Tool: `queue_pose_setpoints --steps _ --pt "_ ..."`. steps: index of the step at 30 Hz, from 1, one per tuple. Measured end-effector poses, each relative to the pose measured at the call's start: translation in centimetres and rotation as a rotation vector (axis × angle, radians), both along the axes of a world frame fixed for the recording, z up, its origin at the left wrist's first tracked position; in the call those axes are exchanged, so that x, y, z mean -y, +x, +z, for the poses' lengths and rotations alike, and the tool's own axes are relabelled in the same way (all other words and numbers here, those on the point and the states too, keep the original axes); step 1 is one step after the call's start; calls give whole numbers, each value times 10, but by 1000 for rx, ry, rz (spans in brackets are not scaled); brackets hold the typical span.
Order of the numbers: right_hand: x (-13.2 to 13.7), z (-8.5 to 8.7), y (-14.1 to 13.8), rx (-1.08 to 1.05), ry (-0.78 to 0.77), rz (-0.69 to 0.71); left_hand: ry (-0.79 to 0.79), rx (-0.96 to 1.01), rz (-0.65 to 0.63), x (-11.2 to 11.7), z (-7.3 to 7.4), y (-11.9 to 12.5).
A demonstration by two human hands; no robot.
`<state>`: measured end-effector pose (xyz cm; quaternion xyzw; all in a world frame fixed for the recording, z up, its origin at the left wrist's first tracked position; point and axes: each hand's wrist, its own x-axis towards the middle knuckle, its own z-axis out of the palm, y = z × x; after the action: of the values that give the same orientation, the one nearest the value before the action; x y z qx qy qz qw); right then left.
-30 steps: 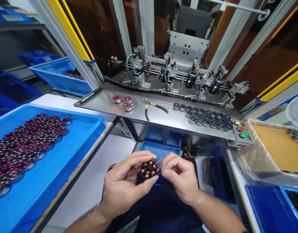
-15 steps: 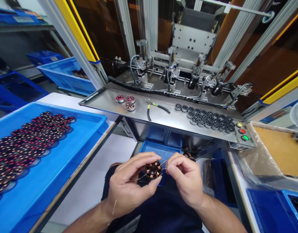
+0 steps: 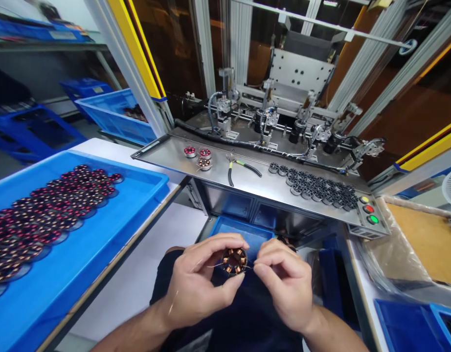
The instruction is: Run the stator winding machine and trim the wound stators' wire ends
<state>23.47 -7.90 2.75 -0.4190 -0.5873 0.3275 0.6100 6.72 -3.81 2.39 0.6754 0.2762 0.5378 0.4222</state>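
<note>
Between the thumb and fingers of my left hand (image 3: 207, 278) is a round motor stator (image 3: 235, 261), black with copper windings, its face turned up toward me. Thin wire ends stick out from its left and right sides. My right hand (image 3: 284, 281) is just right of the stator, thumb and forefinger pinched on a wire end (image 3: 250, 267). On the metal ledge ahead lie pliers (image 3: 231, 171) with green and black handles, jaws apart. Left of them sit two red-wound stators (image 3: 190, 152) and a copper-wound stator (image 3: 204, 164).
A blue tray (image 3: 137, 195) full of wound stators stands at left. Several rows of black cores (image 3: 321, 186) sit on the ledge, near a button box (image 3: 370, 210). Behind the ledge is a winding machine (image 3: 265, 117). A plastic-lined carton (image 3: 412, 234) stands at right.
The stator has turned slightly, showing its face more fully. The right hand stays pinched beside it, slightly lower and to the right. The whole view has shifted a little.
</note>
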Motion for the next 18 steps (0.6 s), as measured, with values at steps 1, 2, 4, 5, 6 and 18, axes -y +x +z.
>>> queue_pose_setpoints --steps 1,2,4,5,6,18 --pt "3 0 -3 12 25 -21 22 -13 21 1 -1 0" --pt "6 -1 -6 20 53 -35 45 -26 41 1 -2 0" --pt "10 -2 -10 29 118 -43 79 -45 73 2 -2 2" --pt "11 -3 -11 29 148 -37 83 -42 77 2 -2 2" --pt "10 -4 -10 29 172 -27 75 -31 73 2 0 3" --pt "-34 18 30 250 349 361 -460 162 -301 3 11 3"
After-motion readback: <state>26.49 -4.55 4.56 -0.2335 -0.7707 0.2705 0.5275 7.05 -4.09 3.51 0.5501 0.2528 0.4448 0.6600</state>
